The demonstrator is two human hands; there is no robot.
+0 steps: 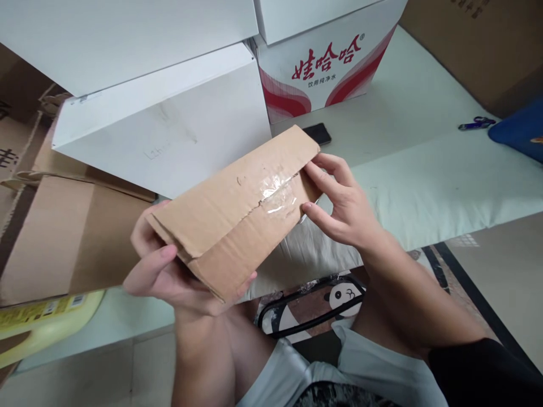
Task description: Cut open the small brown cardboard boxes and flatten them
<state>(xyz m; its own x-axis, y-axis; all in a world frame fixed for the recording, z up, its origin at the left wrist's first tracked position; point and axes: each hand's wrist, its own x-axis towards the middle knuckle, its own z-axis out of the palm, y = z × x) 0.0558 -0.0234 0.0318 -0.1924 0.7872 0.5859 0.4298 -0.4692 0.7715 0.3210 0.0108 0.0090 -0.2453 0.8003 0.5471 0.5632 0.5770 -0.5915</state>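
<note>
1. One o'clock: the white carton (323,97) with red waves reads "娃哈哈" in large red brush characters with a ® mark, and "饮用纯净水" in smaller dark print.
2. Ten o'clock: the plain white box (212,135) bears faint handwriting, perhaps "Lzh", the rest unclear.
3. Eight o'clock: a barcode and tiny unreadable print stand on the yellow jug's label (34,315).
4. Two o'clock: the brown carton (462,62) shows blurred, illegible characters.
</note>
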